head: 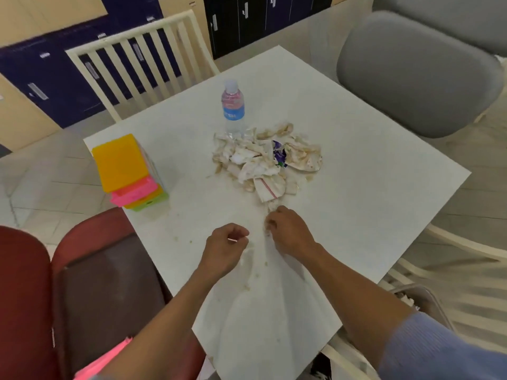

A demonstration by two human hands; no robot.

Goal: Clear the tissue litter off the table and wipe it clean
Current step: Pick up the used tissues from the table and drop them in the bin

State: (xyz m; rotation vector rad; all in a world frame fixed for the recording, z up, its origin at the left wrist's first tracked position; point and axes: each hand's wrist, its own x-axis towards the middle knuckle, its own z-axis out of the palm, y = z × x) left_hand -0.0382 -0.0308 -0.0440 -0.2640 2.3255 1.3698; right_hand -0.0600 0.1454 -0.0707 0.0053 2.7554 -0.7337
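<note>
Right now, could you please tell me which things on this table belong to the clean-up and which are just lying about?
Part of the job:
tissue pile
crumbs and smears
small scrap under the right hand
small stick in the left hand

Just lying about:
water bottle
stack of coloured boxes

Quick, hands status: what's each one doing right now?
Left hand: fingers curled, pinching a small thin stick above the table.
Right hand: fingers curled, gripping tissue scraps at the near edge of the litter pile.
</note>
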